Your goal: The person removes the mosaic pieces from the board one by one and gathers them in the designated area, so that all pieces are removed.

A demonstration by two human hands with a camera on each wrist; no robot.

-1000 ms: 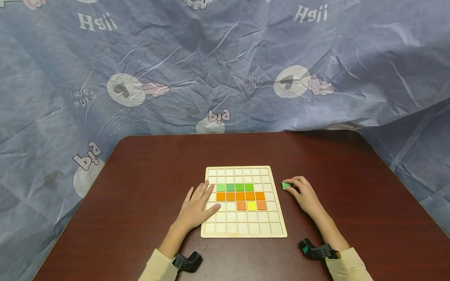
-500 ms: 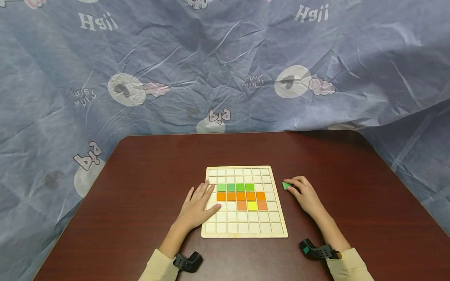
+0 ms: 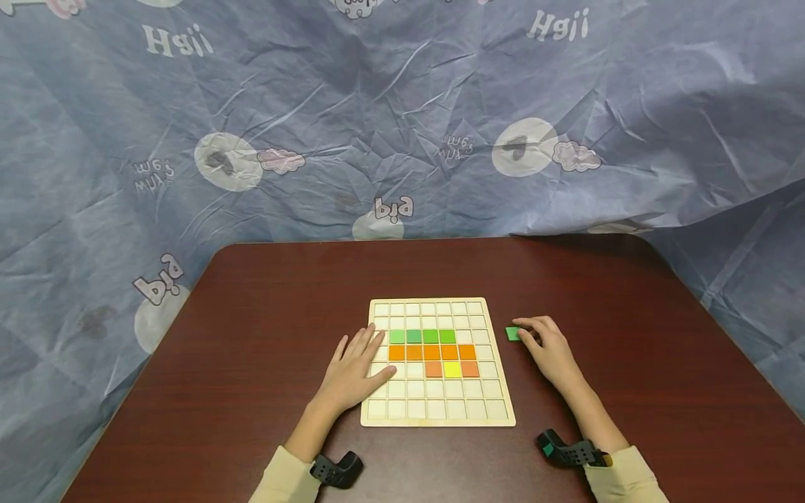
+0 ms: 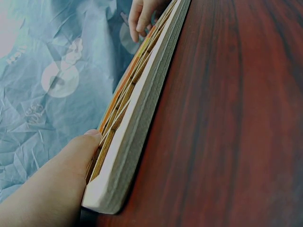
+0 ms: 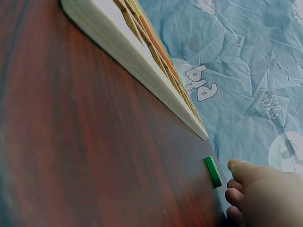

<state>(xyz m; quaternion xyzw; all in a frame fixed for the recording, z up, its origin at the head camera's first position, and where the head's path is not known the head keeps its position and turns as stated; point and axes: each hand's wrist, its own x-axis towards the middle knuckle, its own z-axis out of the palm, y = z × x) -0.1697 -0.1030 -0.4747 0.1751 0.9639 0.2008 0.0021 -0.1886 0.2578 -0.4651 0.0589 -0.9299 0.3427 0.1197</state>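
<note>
A pale wooden grid board (image 3: pixel 438 422) lies on the table, with a row of green tiles (image 3: pixel 430 337), a row of orange tiles (image 3: pixel 431 353) and a yellow tile (image 3: pixel 452 369) between two salmon ones in its cells. My left hand (image 3: pixel 352 374) rests flat on the board's left side, fingers spread and thumb over the lower cells. To the right of the board, a loose green tile (image 5: pixel 213 171) lies on the tabletop. Right beside it is my right hand (image 3: pixel 548 349), fingers loosely bent; the right wrist view shows a gap between thumb and tile.
The dark red-brown table (image 3: pixel 283 293) extends around the board on all sides. A blue printed cloth (image 3: pixel 352 105) hangs behind its far edge. Each wrist wears a black band with a camera mount (image 3: pixel 337 469).
My right hand's fingertips have drawn slightly right, off the loose green tile, and more of it shows. The left hand and the board stay put.
</note>
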